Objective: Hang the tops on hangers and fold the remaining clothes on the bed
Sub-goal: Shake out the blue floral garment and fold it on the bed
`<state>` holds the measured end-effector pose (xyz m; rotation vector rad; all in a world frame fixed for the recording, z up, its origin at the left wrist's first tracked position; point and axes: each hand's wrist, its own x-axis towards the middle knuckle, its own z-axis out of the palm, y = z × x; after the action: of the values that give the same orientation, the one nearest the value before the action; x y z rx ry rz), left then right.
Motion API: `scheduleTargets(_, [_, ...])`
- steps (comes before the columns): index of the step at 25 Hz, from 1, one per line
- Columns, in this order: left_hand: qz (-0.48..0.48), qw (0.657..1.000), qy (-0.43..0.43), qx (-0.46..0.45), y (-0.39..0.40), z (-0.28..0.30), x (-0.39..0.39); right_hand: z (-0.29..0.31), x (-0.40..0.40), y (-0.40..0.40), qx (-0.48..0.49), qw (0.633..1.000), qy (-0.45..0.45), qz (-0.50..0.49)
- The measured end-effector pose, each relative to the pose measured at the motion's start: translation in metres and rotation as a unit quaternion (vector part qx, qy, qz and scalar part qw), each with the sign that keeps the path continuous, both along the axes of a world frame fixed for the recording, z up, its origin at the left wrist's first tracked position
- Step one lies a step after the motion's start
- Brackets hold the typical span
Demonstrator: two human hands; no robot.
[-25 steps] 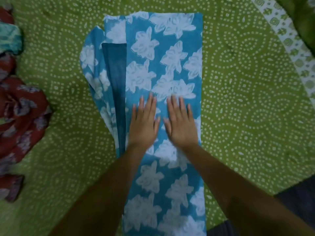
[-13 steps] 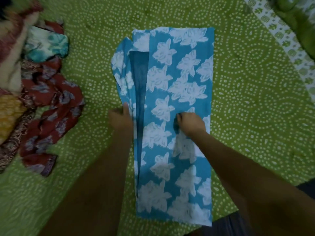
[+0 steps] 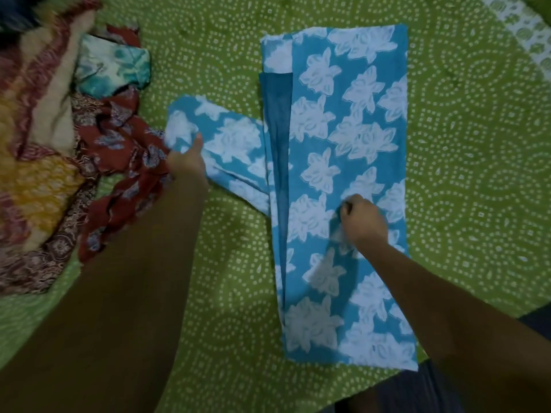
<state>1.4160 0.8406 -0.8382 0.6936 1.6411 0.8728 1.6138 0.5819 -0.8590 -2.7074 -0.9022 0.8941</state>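
Note:
A blue garment with white flowers [image 3: 351, 162] lies flat and lengthwise on the green bed cover [image 3: 477, 162]. A darker blue strip of its inner side shows along the left fold. My left hand [image 3: 187, 162] grips a flap of the garment and holds it stretched out to the left. My right hand [image 3: 362, 222] is closed, pinching the cloth near the middle of the garment. A pile of other clothes [image 3: 53, 150] lies at the left, with a dark red flowered piece [image 3: 125, 180] nearest my left hand.
The pile at the left holds a teal and white piece [image 3: 113, 67], a yellow piece [image 3: 32, 189] and a brown patterned one. A white-bordered edge of the cover [image 3: 518, 34] runs across the top right corner. Dark cloth shows at the bottom right.
Both hands lay flat on the garment a second ago. They then closed on the cloth, and my left hand has pulled a flap out to the left. The view has shifted left.

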Motion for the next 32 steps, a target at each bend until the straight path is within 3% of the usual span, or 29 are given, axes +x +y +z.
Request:
scheduleTargets(3, [-0.020,0.997,0.046,0.054,-0.012,-0.002,-0.061,0.017,-0.036,0.001,0.076,0.994,-0.079,0.002])
scheduleTargets(7, [-0.182,0.974,0.121,0.052,-0.005,-0.002,-0.099,0.031,-0.104,0.044,0.180,0.949,-0.163,0.198])
scheduleTargets(10, [-0.269,0.949,0.143,0.086,0.006,-0.002,-0.097,0.017,-0.147,0.079,0.123,0.926,-0.205,0.293])
scheduleTargets(13, [-0.259,0.952,0.159,0.043,0.019,-0.006,-0.101,0.009,-0.165,0.111,0.063,0.921,-0.241,0.300])
scheduleTargets(16, [-0.224,0.959,0.164,0.060,0.036,-0.010,-0.112,0.014,-0.160,0.135,0.037,0.916,-0.252,0.309])
scheduleTargets(19, [-0.201,0.962,0.162,0.089,0.045,-0.005,-0.121,0.017,-0.162,0.129,0.070,0.940,-0.235,0.237])
scheduleTargets(21, [-0.223,0.951,0.184,0.108,0.040,-0.003,-0.124,0.016,-0.178,0.108,0.079,0.952,-0.195,0.222])
scheduleTargets(25, [-0.310,0.922,0.175,0.154,0.029,0.001,-0.122,0.013,-0.207,0.081,0.004,0.947,-0.083,0.311])
scheduleTargets(27, [-0.346,0.907,0.195,0.137,0.030,0.002,-0.120,0.016,-0.206,0.085,0.036,0.950,-0.034,0.308])
scheduleTargets(29, [-0.330,0.918,0.194,0.100,0.030,0.004,-0.113,0.022,-0.200,0.099,0.123,0.951,-0.015,0.284])
scheduleTargets(32, [-0.312,0.921,0.205,0.114,0.018,0.010,-0.106,0.023,-0.184,0.131,0.156,0.950,-0.128,0.236])
